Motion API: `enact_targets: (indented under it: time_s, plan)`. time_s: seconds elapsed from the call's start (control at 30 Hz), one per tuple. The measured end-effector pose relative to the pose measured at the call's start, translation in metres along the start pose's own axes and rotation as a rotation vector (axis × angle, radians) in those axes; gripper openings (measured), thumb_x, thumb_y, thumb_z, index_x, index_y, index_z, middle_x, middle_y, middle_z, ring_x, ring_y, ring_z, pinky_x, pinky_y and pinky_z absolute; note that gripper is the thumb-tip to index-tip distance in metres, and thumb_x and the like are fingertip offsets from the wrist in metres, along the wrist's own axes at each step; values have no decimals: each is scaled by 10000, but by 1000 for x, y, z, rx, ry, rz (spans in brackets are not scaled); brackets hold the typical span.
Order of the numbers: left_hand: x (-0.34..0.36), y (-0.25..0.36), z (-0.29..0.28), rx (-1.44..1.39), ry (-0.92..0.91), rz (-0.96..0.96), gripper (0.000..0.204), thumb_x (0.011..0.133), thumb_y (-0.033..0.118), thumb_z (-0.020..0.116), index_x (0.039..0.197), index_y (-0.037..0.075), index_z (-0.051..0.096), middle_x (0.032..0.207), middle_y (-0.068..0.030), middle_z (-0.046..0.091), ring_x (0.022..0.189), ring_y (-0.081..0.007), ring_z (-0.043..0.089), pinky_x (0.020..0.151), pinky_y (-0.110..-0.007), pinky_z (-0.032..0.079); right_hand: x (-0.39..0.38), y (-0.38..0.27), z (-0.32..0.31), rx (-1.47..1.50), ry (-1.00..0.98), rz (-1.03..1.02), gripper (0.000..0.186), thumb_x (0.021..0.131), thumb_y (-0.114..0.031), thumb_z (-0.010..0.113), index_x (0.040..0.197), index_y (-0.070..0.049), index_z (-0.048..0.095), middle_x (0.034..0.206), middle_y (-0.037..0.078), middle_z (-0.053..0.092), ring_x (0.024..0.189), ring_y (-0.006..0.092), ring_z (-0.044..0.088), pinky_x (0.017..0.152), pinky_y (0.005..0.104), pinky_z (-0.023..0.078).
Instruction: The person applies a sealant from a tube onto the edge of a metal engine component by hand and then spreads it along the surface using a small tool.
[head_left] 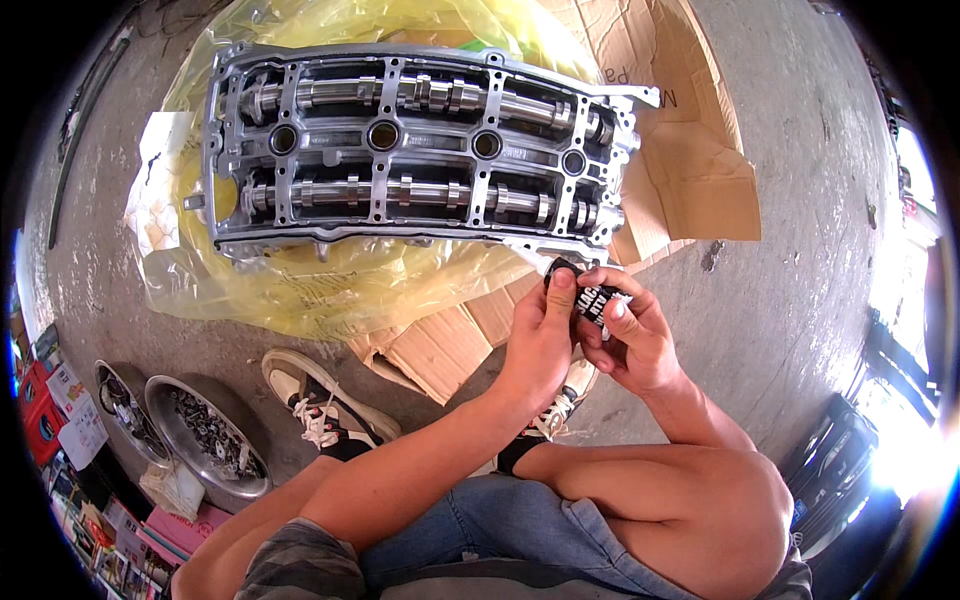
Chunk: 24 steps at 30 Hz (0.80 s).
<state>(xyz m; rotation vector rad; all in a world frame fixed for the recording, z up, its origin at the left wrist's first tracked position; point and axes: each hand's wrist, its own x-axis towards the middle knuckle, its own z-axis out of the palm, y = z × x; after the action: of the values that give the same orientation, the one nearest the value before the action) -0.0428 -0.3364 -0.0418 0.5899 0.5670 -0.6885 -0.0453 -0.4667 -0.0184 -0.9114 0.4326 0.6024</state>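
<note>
Faded blue denim shorts [520, 520] lay nearest, beyond which bare left hand [545, 335] and right hand [642, 335] pinched a black white-lettered tube [594, 304], probably for steadiness, its white conical nozzle [535, 259] just beside the long silver metal cylinder head [436, 140]

silver camshaft housing [435, 142] | shafts [436, 95] exposed | black tube [596, 303] | white nozzle [535, 258] at housing edge

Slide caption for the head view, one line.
Left hand and right hand hold a black tube, its white nozzle by a metal camshaft housing lying on yellow plastic.
</note>
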Motion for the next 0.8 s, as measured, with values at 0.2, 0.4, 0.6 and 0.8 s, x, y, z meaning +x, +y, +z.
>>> enact_targets:
  time_s: [0.2,0.4,0.6,0.8]
  plan:
    - [1,-3,4,-12,38,11,488,962,459,397,1022,-11,514,655,-62,518,521,-145,538,418,-277,501,-5,0,-2,17,48,-11,351,902,-275,602,1169,-59,531,673,62,519,462,111,465,400,198,318]
    - [4,-8,7,-41,46,9,429,979,407,397,1017,-1,526,649,-43,531,511,-108,519,406,-251,473,-7,0,-6,29,51,-26,334,910,-264,590,1159,-49,533,673,84,518,462,113,454,400,202,331]
    - [4,-12,8,-51,37,-13,408,981,397,403,951,11,531,630,-37,540,498,-91,506,428,-228,452,-8,1,-6,31,40,-67,312,923,-254,568,1156,-50,535,684,92,513,455,103,418,395,200,332]
    - [8,-17,4,21,-12,17,510,951,474,407,1008,-25,495,635,-74,510,489,-176,532,397,-294,503,-11,-1,-5,34,62,-77,307,925,-254,565,1155,-53,537,690,90,512,464,97,416,392,191,329]
